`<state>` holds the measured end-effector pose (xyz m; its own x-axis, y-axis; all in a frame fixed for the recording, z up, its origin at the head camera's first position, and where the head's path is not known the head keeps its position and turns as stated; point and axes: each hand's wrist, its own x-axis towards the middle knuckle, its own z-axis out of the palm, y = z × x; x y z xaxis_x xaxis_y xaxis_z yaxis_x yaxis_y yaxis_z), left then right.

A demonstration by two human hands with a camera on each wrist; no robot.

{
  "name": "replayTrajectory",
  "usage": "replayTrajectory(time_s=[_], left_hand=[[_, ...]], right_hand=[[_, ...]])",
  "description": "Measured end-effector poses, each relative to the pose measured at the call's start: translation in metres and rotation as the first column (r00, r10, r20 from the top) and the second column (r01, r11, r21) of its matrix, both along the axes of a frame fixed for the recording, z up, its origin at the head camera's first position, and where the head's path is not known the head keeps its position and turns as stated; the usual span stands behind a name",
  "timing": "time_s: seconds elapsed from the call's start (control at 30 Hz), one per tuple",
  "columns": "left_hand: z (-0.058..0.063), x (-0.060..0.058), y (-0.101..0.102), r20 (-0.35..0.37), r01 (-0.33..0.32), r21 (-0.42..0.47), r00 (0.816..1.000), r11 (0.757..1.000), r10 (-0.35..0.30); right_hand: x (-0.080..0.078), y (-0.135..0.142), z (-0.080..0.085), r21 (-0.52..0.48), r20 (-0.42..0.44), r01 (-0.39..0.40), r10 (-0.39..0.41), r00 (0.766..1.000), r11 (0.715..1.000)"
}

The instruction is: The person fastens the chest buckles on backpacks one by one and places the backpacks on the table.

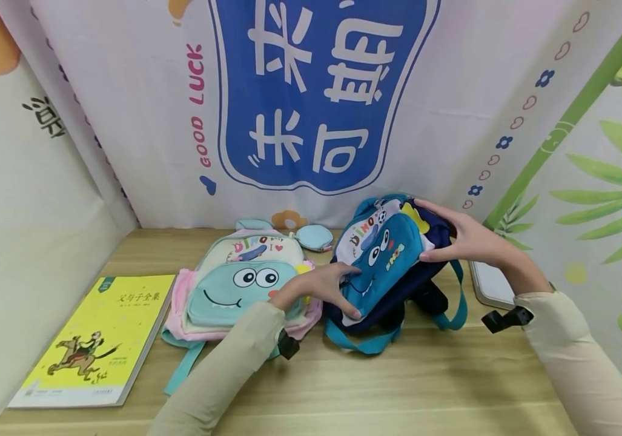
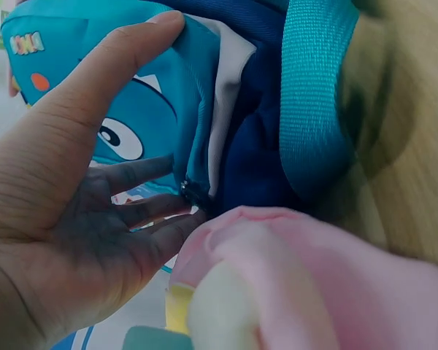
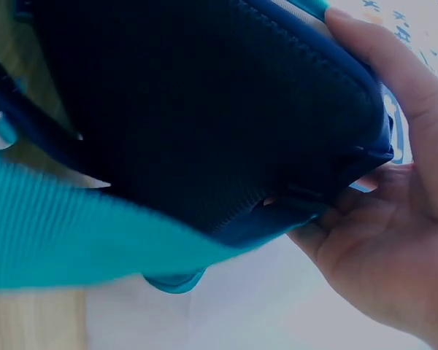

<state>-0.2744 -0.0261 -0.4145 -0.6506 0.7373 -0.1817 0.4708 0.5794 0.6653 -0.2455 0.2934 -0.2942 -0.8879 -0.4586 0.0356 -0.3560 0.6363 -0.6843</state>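
A blue dinosaur backpack (image 1: 381, 260) leans at an angle on the table in the head view, its right side raised. My left hand (image 1: 318, 287) holds its lower left corner, thumb on the front pocket (image 2: 197, 65) and fingers along the pocket's side by the zipper. On the upper right side my right hand (image 1: 476, 242) grips the bag, thumb at the pocket edge and fingers around the top. The right wrist view shows the dark back panel (image 3: 190, 109) and a teal strap (image 3: 95, 226). Beside my left hand lies a pink and mint backpack (image 1: 245, 284).
At the left lies a yellow book (image 1: 98, 339). A small round mint pouch (image 1: 314, 238) sits between the backpacks at the back. A white flat object (image 1: 493, 284) is at the right edge of the wooden table (image 1: 343, 393). Printed cloth (image 1: 152, 121) hangs behind.
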Motion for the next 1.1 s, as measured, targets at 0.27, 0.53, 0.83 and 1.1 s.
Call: replayTrajectory(time_s=[0.27,0.53,0.83,1.1], left_hand=[[-0.005,0.004,0.009,0.011,-0.014,0.071,1.000,0.997,0.013],[-0.012,0.014,0.020,0.050,-0.036,0.161,0.998,0.986,0.028],[-0.018,0.019,0.027,0.101,-0.046,0.287,0.995,0.957,0.017],[-0.023,0.020,0.033,0.130,-0.076,0.309,0.991,0.948,0.038]], right_hand=[[-0.003,-0.010,0.018,0.052,-0.047,-0.006,0.008,0.999,0.999],[-0.001,-0.024,0.034,0.100,-0.078,-0.015,0.023,0.997,0.995],[-0.002,-0.043,0.047,0.160,-0.119,-0.018,0.038,0.992,0.987],[-0.004,-0.062,0.055,0.218,-0.147,-0.031,0.065,0.987,0.975]])
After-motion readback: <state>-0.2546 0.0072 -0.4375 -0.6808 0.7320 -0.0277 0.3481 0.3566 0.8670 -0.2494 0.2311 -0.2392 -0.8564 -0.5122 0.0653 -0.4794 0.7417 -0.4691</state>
